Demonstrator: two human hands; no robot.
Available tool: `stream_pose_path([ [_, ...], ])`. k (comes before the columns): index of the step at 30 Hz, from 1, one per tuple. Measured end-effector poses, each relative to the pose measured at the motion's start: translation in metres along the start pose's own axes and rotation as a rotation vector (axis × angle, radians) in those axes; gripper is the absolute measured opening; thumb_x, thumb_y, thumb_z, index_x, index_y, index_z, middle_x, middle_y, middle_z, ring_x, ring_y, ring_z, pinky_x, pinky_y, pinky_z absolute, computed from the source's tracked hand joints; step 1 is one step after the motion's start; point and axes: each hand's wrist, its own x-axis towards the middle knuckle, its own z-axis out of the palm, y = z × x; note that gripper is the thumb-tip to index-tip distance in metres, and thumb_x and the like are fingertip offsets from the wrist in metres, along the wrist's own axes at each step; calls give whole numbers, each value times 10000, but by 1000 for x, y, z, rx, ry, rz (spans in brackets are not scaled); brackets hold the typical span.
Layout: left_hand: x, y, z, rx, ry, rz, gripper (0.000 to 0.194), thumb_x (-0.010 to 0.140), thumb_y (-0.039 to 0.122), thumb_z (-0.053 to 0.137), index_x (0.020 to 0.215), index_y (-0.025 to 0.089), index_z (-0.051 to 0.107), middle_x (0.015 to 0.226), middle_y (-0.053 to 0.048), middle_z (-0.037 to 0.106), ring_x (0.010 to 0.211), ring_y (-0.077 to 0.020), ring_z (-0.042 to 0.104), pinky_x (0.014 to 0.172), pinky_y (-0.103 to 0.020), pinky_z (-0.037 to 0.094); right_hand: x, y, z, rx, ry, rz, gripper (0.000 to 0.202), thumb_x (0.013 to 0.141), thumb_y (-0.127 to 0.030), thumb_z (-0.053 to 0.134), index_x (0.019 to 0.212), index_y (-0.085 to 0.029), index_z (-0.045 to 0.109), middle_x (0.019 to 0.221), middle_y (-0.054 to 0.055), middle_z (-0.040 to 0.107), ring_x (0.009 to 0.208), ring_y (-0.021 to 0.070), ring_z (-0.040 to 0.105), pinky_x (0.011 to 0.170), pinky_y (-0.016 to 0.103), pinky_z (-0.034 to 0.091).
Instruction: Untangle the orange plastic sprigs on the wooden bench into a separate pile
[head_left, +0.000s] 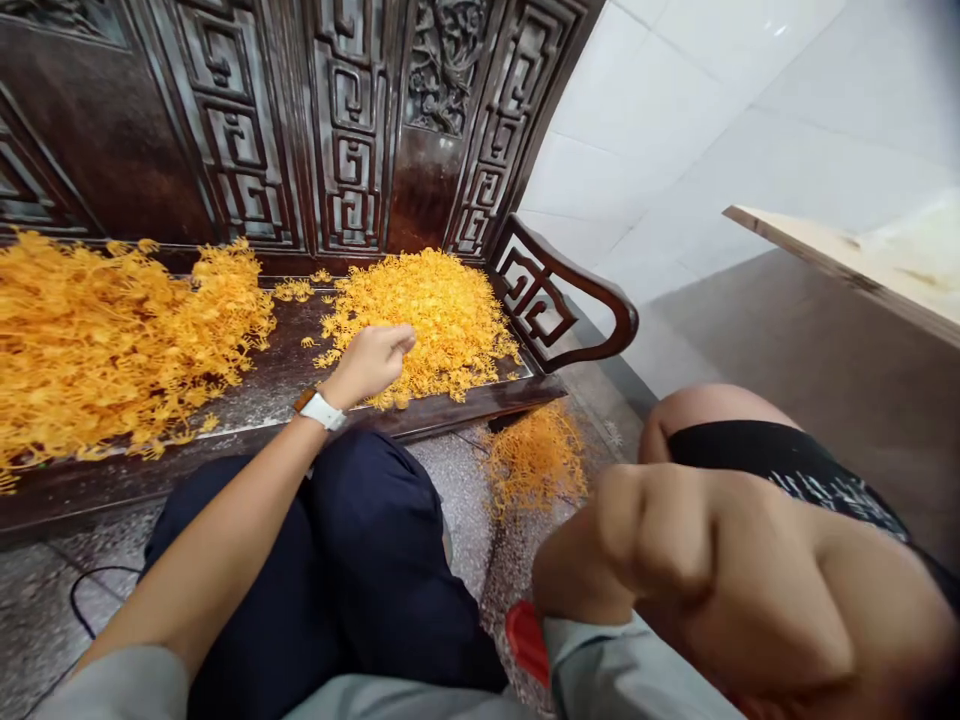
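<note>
My left hand (375, 362), with a white-banded watch (322, 410) at the wrist, is over the near edge of a heap of small yellow-orange plastic pieces (442, 310). Its fingers are curled and pressed together; anything between them is hidden. Close to the camera at lower right, my right hand (720, 560) is raised with its fingers folded in. What it may hold does not show. Left of the heap, a larger, tangled pile of branching yellow-orange pieces (112, 340) covers the bench. A few loose bits (294, 290) lie between the two.
The dark carved wooden bench (277, 350) has a curved armrest (585, 290) on its right. Orange branching plastic scraps (536, 455) are heaped on the floor beside it. Another person's bare knee (712, 410) is at right, below a wooden board (825, 265). A red shoe (529, 640) shows below.
</note>
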Motion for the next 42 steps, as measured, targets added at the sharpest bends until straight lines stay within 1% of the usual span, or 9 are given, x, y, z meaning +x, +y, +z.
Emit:
stream_pose_path([
  [4,9,3,-7,-602,166,-253,342,1041,449,589,821,195,654,637,-6,567,560,-144,550,541,-263,413,27,33,-55,358,31,-87,139,916,-449,804,856,-325,787,604,-43,564,438,87,413,426,260,337],
  [7,11,15,-3,-915,252,-462,278,1024,426,650,907,179,701,788,-49,707,613,-143,665,543,-240,499,49,98,-84,352,603,389,310,932,-569,723,1064,-290,751,884,20,709,626,107,541,543,227,450],
  [12,11,23,2,-1174,324,-592,208,1073,342,590,991,179,689,943,-90,786,724,-168,760,664,-276,610,27,151,-52,310,842,797,289,892,-393,695,1109,-208,740,885,35,702,689,115,552,648,266,470],
  [20,6,30,5,-1380,239,-608,147,1094,224,528,1004,176,634,1204,-139,813,1158,-217,791,973,-307,633,14,149,4,-639,381,517,655,900,-556,800,1458,-265,618,1252,105,668,1028,222,632,911,413,560],
  [25,5,39,12,-1436,216,-558,100,1045,117,595,1000,200,564,1314,-161,782,1363,-242,699,1257,-467,478,11,169,16,-885,364,428,633,954,-540,769,1466,-208,600,1210,133,665,941,218,625,931,428,566],
  [29,9,37,9,-1390,264,-480,119,1068,236,642,992,214,554,1322,-141,783,1334,-239,717,1205,-454,532,4,187,19,-742,541,432,281,1073,-418,605,1222,-222,742,1023,70,695,808,165,605,823,346,547],
  [36,22,21,-10,-912,562,-449,174,1053,330,716,966,208,627,704,25,707,582,-109,672,637,-222,586,-7,166,-6,-28,1062,470,335,864,-459,835,1043,-206,707,873,-9,585,635,83,484,619,249,445],
  [39,27,5,-25,-917,762,-513,183,1122,174,561,942,207,569,588,80,558,524,-86,518,581,-209,475,-15,134,3,142,1058,461,392,783,-418,930,980,-222,654,884,-23,567,617,64,442,622,241,440],
  [42,30,-20,-46,-935,732,-586,259,1178,149,378,937,215,448,612,91,479,547,-72,416,603,-222,358,-29,95,33,151,906,466,300,883,-364,873,852,-225,608,816,-15,546,609,92,468,616,263,440],
])
